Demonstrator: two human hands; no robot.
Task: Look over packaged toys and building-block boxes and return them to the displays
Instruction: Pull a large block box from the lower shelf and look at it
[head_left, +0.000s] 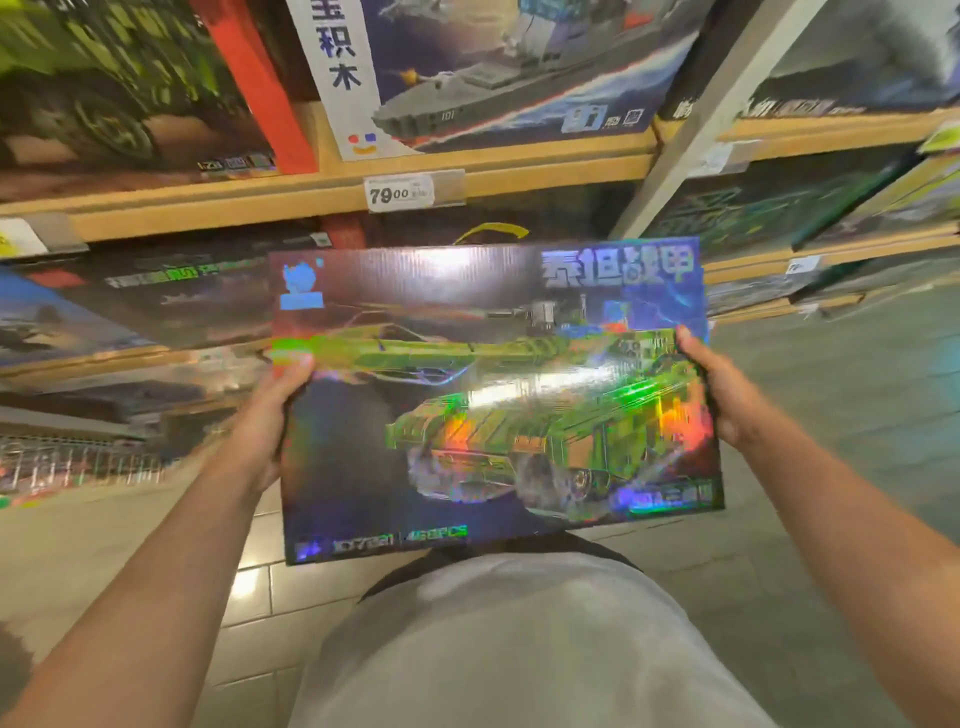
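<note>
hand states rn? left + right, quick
Left hand: grips the left edge of the holographic tank box.
Right hand: grips the box's right edge, thumb on the front.

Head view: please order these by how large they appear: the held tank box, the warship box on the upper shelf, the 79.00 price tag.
1. Tank box, largest, though it is nearest the camera.
2. Warship box, smaller here, partly cut off by the frame.
3. Price tag, clearly smallest.
</note>
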